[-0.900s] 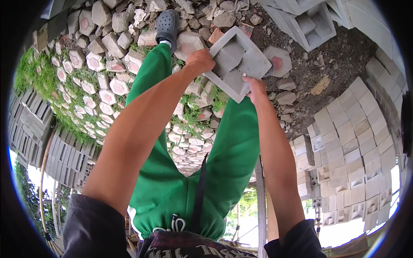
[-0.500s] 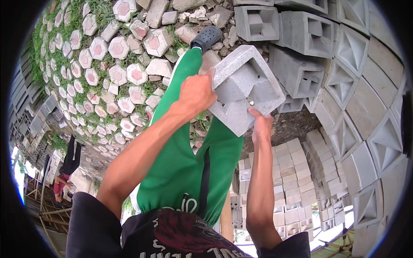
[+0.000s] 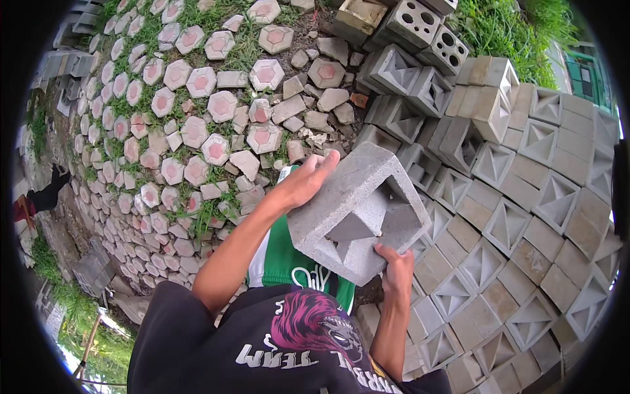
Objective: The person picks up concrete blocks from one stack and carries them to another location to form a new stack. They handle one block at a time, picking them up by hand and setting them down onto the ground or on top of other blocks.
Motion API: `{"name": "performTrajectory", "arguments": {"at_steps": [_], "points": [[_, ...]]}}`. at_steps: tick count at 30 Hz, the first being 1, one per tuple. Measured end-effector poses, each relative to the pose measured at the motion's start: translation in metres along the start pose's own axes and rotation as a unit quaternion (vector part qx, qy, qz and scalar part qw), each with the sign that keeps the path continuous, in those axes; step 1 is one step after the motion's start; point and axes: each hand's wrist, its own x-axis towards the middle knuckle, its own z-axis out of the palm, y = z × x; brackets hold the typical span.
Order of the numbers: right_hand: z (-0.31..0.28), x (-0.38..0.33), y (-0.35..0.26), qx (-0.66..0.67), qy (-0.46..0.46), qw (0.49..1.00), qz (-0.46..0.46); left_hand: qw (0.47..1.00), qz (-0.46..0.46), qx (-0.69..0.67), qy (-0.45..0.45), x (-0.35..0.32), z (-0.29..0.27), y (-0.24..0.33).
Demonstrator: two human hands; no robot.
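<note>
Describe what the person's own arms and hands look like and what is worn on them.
Both forearms are bare, and the left hand and right hand wear no gloves, rings or watch that show. Short black sleeves end near the elbows, on a black shirt with a purple and white print.

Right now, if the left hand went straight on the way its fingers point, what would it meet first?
The left hand lies on the grey concrete block, fingers pointing up-right. Beyond it, probably the stacked hollow blocks, though depth is unclear.
</note>
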Motion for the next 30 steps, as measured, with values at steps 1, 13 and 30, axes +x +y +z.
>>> {"name": "performTrajectory", "arguments": {"at_steps": [1,13,30], "points": [[0.003,0.001,-0.015,-0.016,-0.014,1.000,-0.013,0.996,-0.043,-0.057,-0.056,0.001,0.000,0.011],[0.094,0.128,-0.174,-0.242,-0.183,0.943,-0.137,0.969,-0.032,-0.233,0.074,0.028,-0.060,0.097],[0.386,0.077,-0.228,-0.286,-0.579,0.758,-0.095,0.691,0.083,-0.561,0.449,-0.069,-0.175,0.047]]}}
